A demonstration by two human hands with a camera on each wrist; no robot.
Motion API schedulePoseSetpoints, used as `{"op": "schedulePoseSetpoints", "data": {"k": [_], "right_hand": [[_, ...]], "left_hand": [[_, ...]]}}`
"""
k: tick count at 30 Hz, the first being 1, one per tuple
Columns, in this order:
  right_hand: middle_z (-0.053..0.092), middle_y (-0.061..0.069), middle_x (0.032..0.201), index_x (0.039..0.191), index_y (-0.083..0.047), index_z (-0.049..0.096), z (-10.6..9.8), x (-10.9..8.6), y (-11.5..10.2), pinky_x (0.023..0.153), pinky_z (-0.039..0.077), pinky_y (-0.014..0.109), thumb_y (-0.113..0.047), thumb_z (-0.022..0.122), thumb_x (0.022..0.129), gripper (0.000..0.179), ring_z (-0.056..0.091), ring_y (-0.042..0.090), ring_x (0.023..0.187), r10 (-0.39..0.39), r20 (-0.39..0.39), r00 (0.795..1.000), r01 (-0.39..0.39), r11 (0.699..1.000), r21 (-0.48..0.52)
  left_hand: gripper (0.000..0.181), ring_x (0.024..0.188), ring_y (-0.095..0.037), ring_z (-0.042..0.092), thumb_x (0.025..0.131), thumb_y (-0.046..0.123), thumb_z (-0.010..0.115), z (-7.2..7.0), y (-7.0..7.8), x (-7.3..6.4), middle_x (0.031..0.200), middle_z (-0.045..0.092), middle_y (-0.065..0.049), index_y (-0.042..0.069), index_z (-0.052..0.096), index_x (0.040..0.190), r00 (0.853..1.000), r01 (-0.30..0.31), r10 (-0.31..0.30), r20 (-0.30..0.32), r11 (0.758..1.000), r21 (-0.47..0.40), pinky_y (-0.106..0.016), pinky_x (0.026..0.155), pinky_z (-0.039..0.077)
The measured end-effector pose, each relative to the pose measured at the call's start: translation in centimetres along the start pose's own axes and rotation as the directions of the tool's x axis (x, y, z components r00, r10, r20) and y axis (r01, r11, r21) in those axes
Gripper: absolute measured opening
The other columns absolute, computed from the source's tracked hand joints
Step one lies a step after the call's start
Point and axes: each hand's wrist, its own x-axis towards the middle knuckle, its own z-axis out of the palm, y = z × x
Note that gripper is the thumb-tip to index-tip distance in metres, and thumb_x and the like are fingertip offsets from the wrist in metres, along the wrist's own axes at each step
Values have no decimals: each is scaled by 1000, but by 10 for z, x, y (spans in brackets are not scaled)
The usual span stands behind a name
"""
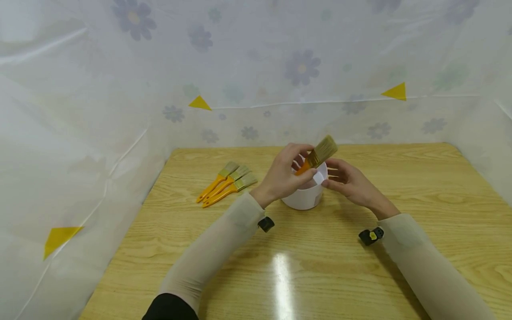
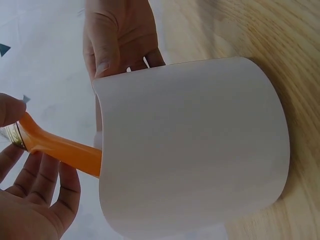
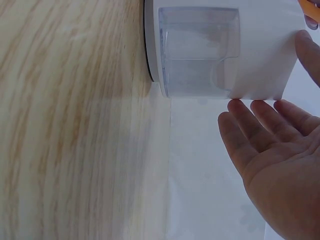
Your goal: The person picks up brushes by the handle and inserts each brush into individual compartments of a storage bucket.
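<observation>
A paintbrush (image 1: 324, 150) with an orange handle and pale bristles is held by my left hand (image 1: 286, 175), thumb and fingers around it near the metal band. Its bristles point up, and the handle (image 2: 70, 154) slants down past the rim into a white container (image 1: 301, 200), which hides the lower end. The container stands upright on the table and has a clear window (image 3: 200, 50) in its side. At the container's right, my right hand (image 1: 354, 186) steadies it near the rim, the thumb on the wall and the fingertips against the side.
Three more paintbrushes (image 1: 228, 184) with orange handles lie fanned together on the wooden table (image 1: 320, 266), left of the container. A pale flowered sheet (image 1: 256, 58) hangs behind the table and along its sides, with yellow triangles (image 1: 396, 92) on it.
</observation>
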Motion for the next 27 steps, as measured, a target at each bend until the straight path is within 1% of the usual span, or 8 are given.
{"op": "schedulePoseSetpoints", "data": {"k": [9, 16, 27], "right_hand": [[40, 9, 144, 144, -14, 38, 0, 1, 2, 95, 45, 48, -19, 63, 93, 57, 43, 37, 129, -1, -8, 1000, 1, 1000, -3], [40, 8, 145, 144, -15, 38, 0, 1, 3, 95, 44, 50, -19, 63, 93, 56, 43, 37, 129, 1, -7, 1000, -1, 1000, 0], [39, 7, 145, 144, -17, 38, -1, -1, 2, 95, 44, 49, -20, 62, 94, 56, 42, 36, 130, -3, 3, 1000, 3, 1000, -4]], "left_hand": [[44, 85, -14, 52, 88, 13, 68, 1, -4, -2, 108, 54, -6, 7, 53, 129, 1000, -1, 1, 11, 1000, 7, -25, 73, 50], [44, 83, -14, 52, 87, 12, 68, 2, -5, -3, 105, 55, -6, 6, 53, 127, 1000, -3, 3, 11, 1000, 4, -23, 72, 50], [44, 84, -13, 52, 87, 12, 68, 5, -9, -5, 106, 55, -6, 6, 53, 128, 1000, 1, -1, 31, 1000, 5, -24, 72, 50]]}}
